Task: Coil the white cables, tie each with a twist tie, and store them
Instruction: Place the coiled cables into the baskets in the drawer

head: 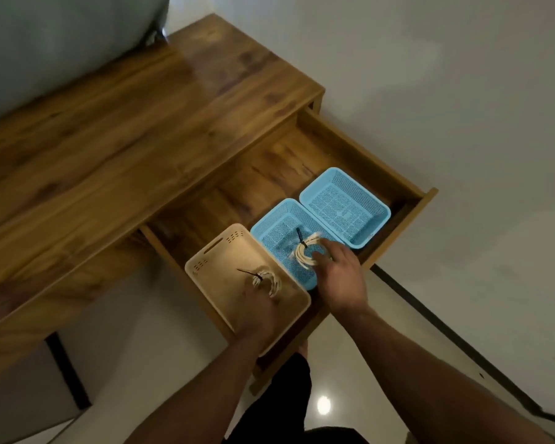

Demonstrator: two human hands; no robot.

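White coiled cable (267, 281), black-tied, lying in beige plastic basket (220, 261) at near left end of open wooden drawer (359, 145). Left hand (257, 315) blurred against it, grip impossible to tell. Just right, right hand (338, 272) curled round second white coil (302, 254) inside near blue mesh basket (274, 229), rim touching far blue mesh basket (343, 200). Bare drawer floor farther left.

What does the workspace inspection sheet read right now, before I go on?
Surface: wooden desk, drawer pulled open.
Job's things: first coil, black tie on, in beige basket; second coil, black tie on, in near blue basket; far blue basket holds nothing.
Clutter: nothing seen.
Hands: left hand at first coil, blurred, grip unclear; right hand grips second coil.
Cables: both coiled; none loose seen.
Surroundings: pale floor; grey rounded object behind desk.
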